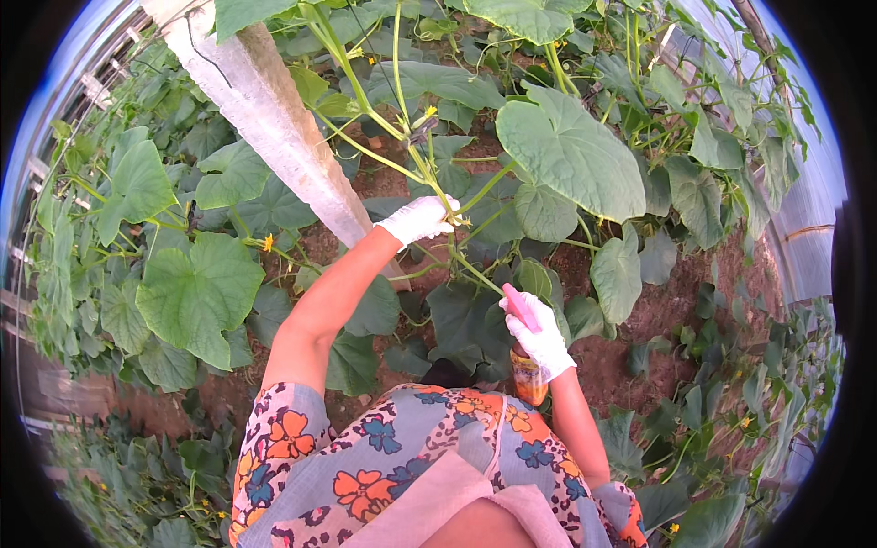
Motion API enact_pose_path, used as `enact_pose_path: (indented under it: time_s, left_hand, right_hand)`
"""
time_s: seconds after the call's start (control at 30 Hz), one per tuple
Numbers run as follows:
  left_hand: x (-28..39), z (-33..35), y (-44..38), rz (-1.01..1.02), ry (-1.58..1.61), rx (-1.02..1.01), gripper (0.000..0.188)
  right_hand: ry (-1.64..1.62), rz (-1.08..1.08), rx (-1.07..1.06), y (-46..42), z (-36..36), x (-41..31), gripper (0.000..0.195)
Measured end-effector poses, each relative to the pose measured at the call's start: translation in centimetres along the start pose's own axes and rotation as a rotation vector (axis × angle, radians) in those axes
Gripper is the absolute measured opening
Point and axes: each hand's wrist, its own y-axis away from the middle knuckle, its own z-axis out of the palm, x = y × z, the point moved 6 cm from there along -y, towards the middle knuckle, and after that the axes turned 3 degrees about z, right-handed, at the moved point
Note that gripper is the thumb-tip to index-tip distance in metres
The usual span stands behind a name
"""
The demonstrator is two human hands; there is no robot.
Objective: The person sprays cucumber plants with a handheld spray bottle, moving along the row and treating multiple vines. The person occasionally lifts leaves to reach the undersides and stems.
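My left hand (421, 218), in a white glove, is closed around the main stem of a cucumber vine (423, 168) at a leaf joint. Below and to the right, my right hand (541, 335), gloved the same way, grips a pink tool (522, 308), perhaps a small knife; its working end is hard to see. The tool's upper tip meets a green stalk (479, 272) that slants down from the vine. Just under my right hand shows a container with an orange patterned label (529, 380); whether the hand also holds it cannot be told.
A pale concrete post (274, 123) leans across the upper left, close to my left wrist. Broad cucumber leaves (569, 151) hang right of the stem, and more (199, 294) crowd the left. Brown soil (616, 370) shows between plants. Translucent plastic sheeting (801, 233) curves along the right side.
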Motion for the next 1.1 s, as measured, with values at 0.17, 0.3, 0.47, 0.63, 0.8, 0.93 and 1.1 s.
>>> enact_pose_path:
  time_s: [0.17, 0.3, 0.47, 0.63, 0.8, 0.93, 1.1]
  left_hand:
    - [-1.2, 0.2, 0.9, 0.034, 0.155, 0.161, 0.021]
    - [-2.3, 0.5, 2.0, 0.120, 0.004, 0.332, 0.022]
    - [-0.3, -3.9, 5.5, -0.003, 0.695, 0.516, 0.035]
    - [0.0, -7.0, 5.6, 0.094, 1.410, 0.356, 0.042]
    - [0.3, -7.5, 4.3, -0.032, 1.330, 0.354, 0.034]
    - [-0.6, -6.8, 3.8, -0.157, 1.308, 0.416, 0.030]
    - [0.3, -7.3, 3.2, -0.148, 1.323, 0.358, 0.030]
  right_hand:
    - [-0.027, 0.008, 0.014, -0.4, 0.3, -0.3, 0.026]
    - [-0.091, 0.049, 0.042, -1.0, 0.2, 0.4, 0.026]
    - [-0.063, -0.024, 0.091, -2.0, 0.3, 0.9, 0.025]
    - [-0.081, -0.084, 0.191, -2.4, 1.0, 0.8, 0.028]
    - [0.123, -0.137, 0.171, -3.1, 3.0, -2.3, 0.031]
    - [0.105, -0.365, 0.027, -4.8, 5.4, -13.7, 0.030]
    - [0.169, -0.561, 0.096, -8.2, 4.9, -17.2, 0.045]
